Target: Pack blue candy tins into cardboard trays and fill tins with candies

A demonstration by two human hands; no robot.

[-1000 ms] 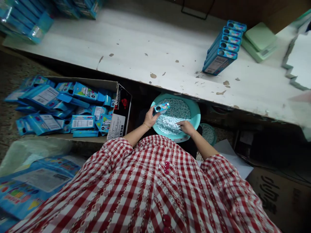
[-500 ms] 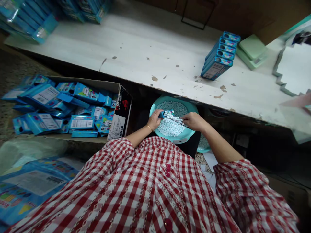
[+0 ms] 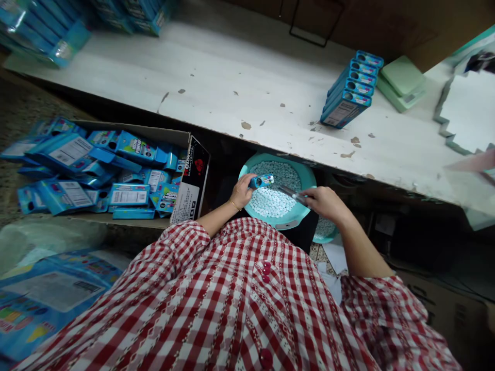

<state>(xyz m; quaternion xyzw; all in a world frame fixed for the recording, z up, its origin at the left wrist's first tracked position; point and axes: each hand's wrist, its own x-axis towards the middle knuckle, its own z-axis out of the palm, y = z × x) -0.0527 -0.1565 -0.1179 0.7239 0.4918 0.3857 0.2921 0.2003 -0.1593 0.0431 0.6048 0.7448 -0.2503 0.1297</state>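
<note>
Holding blue carton (image 3: 261, 181) over basin (image 3: 308, 178), ten o'clock, in closed left hand (image 3: 242, 192) — gripping scoop (image 3: 287, 191) at three o'clock with curled right hand (image 3: 323, 200). Likely light, crushable — best held by stiff edges.

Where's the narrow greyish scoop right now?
In the head view, the scoop is in the right hand, over the right side of the round turquoise plastic basin, just right of the blue cardboard box in the left hand.

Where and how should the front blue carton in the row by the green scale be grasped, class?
Probably pinch the front blue carton by its narrow sides, from above on the wearer's side: it stands upright, broad labelled face exposed, neighbouring cartons close behind.
</note>
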